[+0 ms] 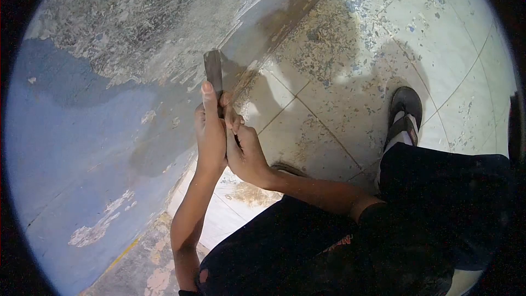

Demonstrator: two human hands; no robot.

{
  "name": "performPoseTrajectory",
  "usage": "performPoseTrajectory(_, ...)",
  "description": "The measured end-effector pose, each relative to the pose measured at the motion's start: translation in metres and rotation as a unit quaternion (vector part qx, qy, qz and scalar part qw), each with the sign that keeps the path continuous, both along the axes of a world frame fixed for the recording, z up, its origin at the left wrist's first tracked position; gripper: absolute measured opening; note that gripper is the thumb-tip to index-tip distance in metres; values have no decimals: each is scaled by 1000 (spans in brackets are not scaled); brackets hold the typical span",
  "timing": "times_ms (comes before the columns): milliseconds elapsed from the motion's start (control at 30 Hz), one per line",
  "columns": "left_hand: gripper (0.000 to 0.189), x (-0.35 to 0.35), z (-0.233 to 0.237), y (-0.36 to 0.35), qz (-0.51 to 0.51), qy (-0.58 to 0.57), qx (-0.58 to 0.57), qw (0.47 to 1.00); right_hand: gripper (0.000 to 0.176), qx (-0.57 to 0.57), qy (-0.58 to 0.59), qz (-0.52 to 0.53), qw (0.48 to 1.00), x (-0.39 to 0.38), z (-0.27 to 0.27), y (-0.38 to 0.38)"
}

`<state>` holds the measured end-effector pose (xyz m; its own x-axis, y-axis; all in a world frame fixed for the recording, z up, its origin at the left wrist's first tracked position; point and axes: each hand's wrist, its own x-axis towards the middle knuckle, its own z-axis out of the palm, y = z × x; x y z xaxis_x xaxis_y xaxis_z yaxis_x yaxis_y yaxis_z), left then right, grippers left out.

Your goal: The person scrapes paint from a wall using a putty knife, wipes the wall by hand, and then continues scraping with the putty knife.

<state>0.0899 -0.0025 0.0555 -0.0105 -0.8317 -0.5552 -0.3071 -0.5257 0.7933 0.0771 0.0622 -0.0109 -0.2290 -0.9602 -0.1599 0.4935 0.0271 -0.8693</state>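
A flat, dark grey metal scraper point(213, 68) points up toward the wall, its broad end at the edge of the bare patch. Closed around its lower part, my left hand point(210, 137) lays its thumb along the metal. My right hand point(245, 151) presses against the left one, with fingers curled round the scraper from the other side. The lower end of the scraper is mostly hidden between my palms. Blue paint on the wall point(71, 142) gives way to rough grey plaster point(148, 27) where the coating is off.
Paint flakes point(323, 38) and dust lie over the pale tiled floor point(323, 109), thickest along the wall's foot. My sandalled foot point(405, 112) stands on the tiles at the right. My dark-clothed legs point(438, 203) fill the lower right.
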Motion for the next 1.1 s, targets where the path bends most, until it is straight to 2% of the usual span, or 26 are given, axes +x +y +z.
performPoseTrajectory(67, 55, 0, -3, -1, 11, 18, -1, 1000, 20, -21, 28, -20, 999, -3, -1, -2)
performPoseTrajectory(167, 53, -11, -7, -12, 23, 14, 7, 1000, 26, 14, -26, 16, 999, -15, 2, -10)
performPoseTrajectory(233, 55, -31, -9, -25, -11, -7, -18, 1000, 27, 76, -56, 11, 995, -39, 5, -25)
performPoseTrajectory(267, 59, -43, -12, -34, -44, -25, -45, 998, 32, 125, -119, 39, 984, -61, 14, -32)
performPoseTrajectory(333, 60, -65, -23, -53, -68, -17, -47, 996, 35, 73, -122, -23, 990, -73, -2, -45)
performPoseTrajectory(400, 61, -84, -31, -63, -95, -15, -44, 994, 35, 88, -137, -31, 986, -97, 1, -58)
performPoseTrajectory(433, 61, -92, -34, -66, -121, 16, -47, 991, 43, 103, -155, -39, 982, -107, 2, -61)
performPoseTrajectory(467, 62, -97, -36, -69, -148, 47, -49, 987, 43, 103, -157, -42, 981, -112, -1, -60)
performPoseTrajectory(567, 62, -98, -52, -70, -155, 47, -82, 983, 44, 61, -165, -35, 984, -116, -7, -57)
performPoseTrajectory(600, 62, -97, -50, -68, -155, 47, -83, 983, 32, 59, -110, -82, 989, -107, -12, -57)
performPoseTrajectory(633, 60, -91, -44, -63, -141, 43, -71, 987, 33, 57, -55, -128, 989, -97, -15, -57)
performPoseTrajectory(667, 59, -84, -39, -57, -125, 39, -58, 990, 33, 57, -55, -126, 989, -88, -17, -54)
performPoseTrajectory(767, 57, -56, -26, -40, -85, -5, -57, 995, 35, 87, -73, -69, 991, -54, -16, -40)
performPoseTrajectory(833, 55, -41, -16, -26, -57, -3, -41, 998, 40, 13, 0, -95, 995, -32, -9, -29)
performPoseTrajectory(867, 55, -34, -10, -20, -31, 0, -26, 999, 40, 12, -1, -93, 996, -26, -4, -23)
performPoseTrajectory(967, 55, -10, -2, -5, 1, 15, -16, 1000, 34, -3, -39, -51, 998, -14, 13, -5)
performPoseTrajectory(1033, 54, 2, 4, 4, 23, 14, -18, 999, 28, 32, -37, 4, 999, -11, 24, 3)
performPoseTrajectory(1100, 52, 6, 8, 8, 41, 22, -21, 999, 24, 15, -11, -8, 1000, -4, 22, 5)
